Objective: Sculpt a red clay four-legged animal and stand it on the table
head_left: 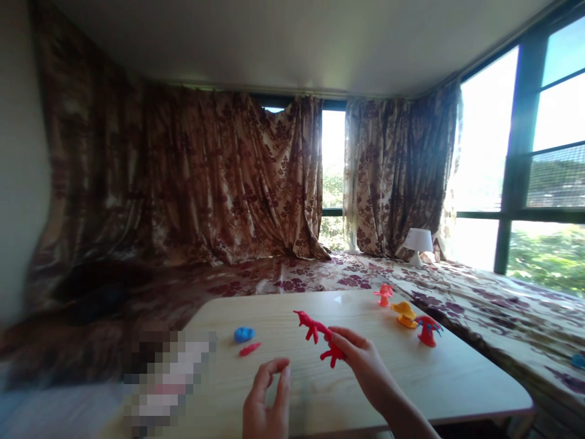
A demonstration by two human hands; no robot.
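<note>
My right hand point(361, 360) is closed round the rear of a red toy figure point(315, 332) with several legs, held just above the pale wooden table point(439, 378). My left hand point(267, 399) hovers low at the near edge, thumb and forefinger curled toward each other in a loose pinch with nothing visible between them. A small blue piece point(244, 334) and a small red piece point(249, 349) lie on the table left of the red figure.
Three small toys stand near the table's far right: a coral one point(384, 295), an orange one point(404, 314), a red-and-blue one point(428, 331). A white lamp point(418, 245) sits on the patterned bedding by the window. A pixelated patch point(167, 381) covers the near left.
</note>
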